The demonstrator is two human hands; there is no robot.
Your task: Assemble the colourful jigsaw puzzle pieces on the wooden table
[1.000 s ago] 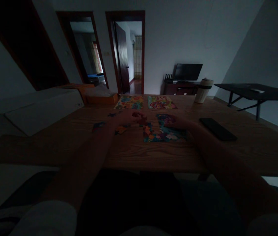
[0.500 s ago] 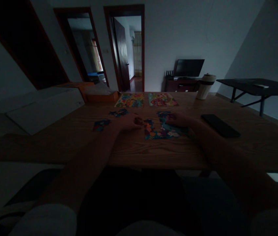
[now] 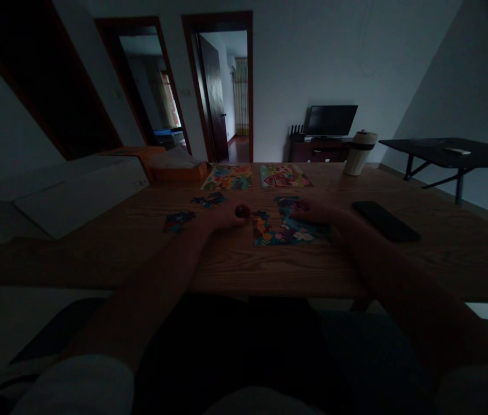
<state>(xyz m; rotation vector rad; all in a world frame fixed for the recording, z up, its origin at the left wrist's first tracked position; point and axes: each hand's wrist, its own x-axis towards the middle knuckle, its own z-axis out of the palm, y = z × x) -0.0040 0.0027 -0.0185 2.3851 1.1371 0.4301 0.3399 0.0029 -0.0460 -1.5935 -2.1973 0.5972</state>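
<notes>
The room is dim. A partly built colourful jigsaw lies on the wooden table in front of me. My left hand is at its left edge, fingers pinched on a reddish puzzle piece. My right hand rests flat on the upper right part of the jigsaw, fingers stretched out. Loose piece clusters lie to the left: one nearer, another farther.
Two finished puzzle pictures lie at the far side. A black phone lies right of my hand. A white cup stands far right. A white box and an orange box sit left.
My left hand moved from the loose pieces toward the jigsaw's left edge, carrying a reddish piece. The right hand stayed on the jigsaw. The camera tilted slightly.
</notes>
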